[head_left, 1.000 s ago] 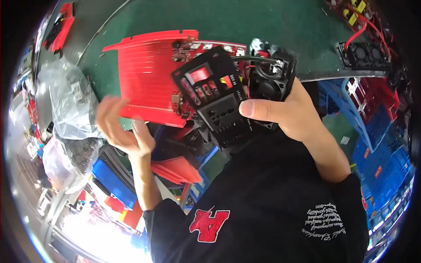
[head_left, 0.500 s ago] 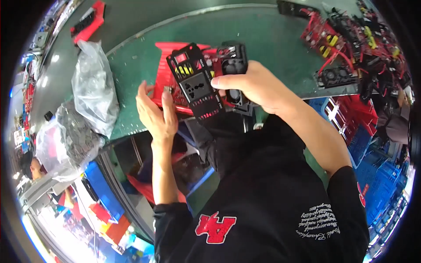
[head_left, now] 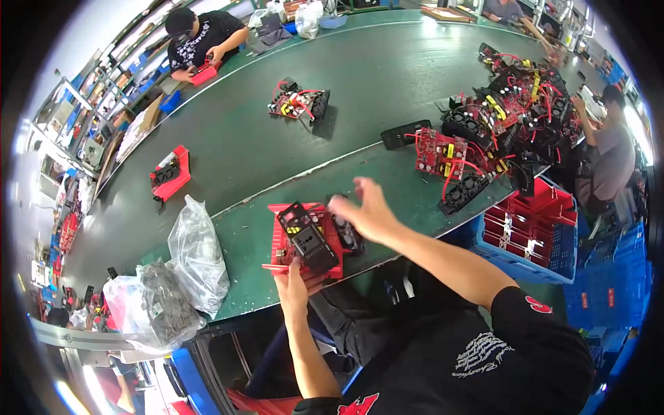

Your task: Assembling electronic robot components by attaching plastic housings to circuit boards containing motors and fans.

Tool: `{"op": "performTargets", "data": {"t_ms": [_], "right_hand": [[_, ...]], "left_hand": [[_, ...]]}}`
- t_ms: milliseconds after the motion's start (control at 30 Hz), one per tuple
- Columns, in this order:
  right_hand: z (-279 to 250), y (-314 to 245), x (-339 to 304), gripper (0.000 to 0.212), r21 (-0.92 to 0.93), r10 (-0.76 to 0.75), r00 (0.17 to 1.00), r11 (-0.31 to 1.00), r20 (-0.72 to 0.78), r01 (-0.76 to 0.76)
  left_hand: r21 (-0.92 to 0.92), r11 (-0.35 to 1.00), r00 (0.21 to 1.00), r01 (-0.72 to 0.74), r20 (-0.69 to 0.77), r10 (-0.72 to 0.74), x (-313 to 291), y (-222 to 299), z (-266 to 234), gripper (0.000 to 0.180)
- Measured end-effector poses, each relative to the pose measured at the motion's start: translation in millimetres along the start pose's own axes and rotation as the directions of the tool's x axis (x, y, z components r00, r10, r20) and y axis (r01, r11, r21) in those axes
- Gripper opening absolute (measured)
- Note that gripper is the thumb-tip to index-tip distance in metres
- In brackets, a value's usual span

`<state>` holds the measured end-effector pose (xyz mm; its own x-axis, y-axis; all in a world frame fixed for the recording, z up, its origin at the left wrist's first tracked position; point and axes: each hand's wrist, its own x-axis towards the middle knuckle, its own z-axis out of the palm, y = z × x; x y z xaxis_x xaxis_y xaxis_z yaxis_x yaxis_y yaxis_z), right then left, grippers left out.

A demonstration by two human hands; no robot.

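A red metal housing (head_left: 279,238) sits at the near edge of the green bench, with a red circuit board partly visible inside it. Across it lies a slanted black socket panel (head_left: 315,250), and a black fan panel (head_left: 348,234) stands at its right side. My left hand (head_left: 296,289) grips the housing's near edge, thumb on top and fingers beneath. Raised just right of the fan panel, my right hand (head_left: 370,213) holds nothing; its fingers are apart and slightly blurred.
Circuit boards with fans (head_left: 512,114) are heaped at the right. Another board assembly (head_left: 297,104) and a red housing (head_left: 171,173) lie farther off. Clear plastic bags (head_left: 197,249) stand left. A blue crate (head_left: 532,266) holds red housings. A co-worker (head_left: 200,41) handles a red part across the bench.
My right hand has let go of the socket panel and lifted away rightward. My left hand has closed on the housing's near edge. The view has tilted up, showing more bench.
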<state>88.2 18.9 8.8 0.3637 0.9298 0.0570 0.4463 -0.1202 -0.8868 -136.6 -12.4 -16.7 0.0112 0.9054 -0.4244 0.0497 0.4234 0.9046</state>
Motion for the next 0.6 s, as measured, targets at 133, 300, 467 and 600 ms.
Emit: {"op": "performTargets", "data": {"t_ms": [133,300,467,600], "right_hand": [[20.0,-1.8,120.5,0.044,0.306,0.072,0.997,0.949,0.007,-0.071],[22.4,-7.2,282.9,0.061,0.18,0.395,0.916,0.898,0.072,-0.401],[68.5,13.6,349.0,0.017,0.558,0.43,0.721,0.457,0.543,-0.693],[37.4,-5.0,353.7,0.011,0.529,0.37,0.716,0.491,0.592,-0.692]], "left_hand": [[-0.102,0.995,0.999,0.002,-0.052,-0.007,1.8,1.9,-8.2,0.038],[-0.312,0.95,0.996,0.024,-0.077,-0.051,-1.1,15.3,25.9,0.034],[-0.387,0.922,0.983,0.002,-0.168,-0.073,23.8,18.8,25.2,0.035],[-0.372,0.928,0.975,-0.015,-0.213,-0.069,78.1,43.4,22.5,0.036]]}}
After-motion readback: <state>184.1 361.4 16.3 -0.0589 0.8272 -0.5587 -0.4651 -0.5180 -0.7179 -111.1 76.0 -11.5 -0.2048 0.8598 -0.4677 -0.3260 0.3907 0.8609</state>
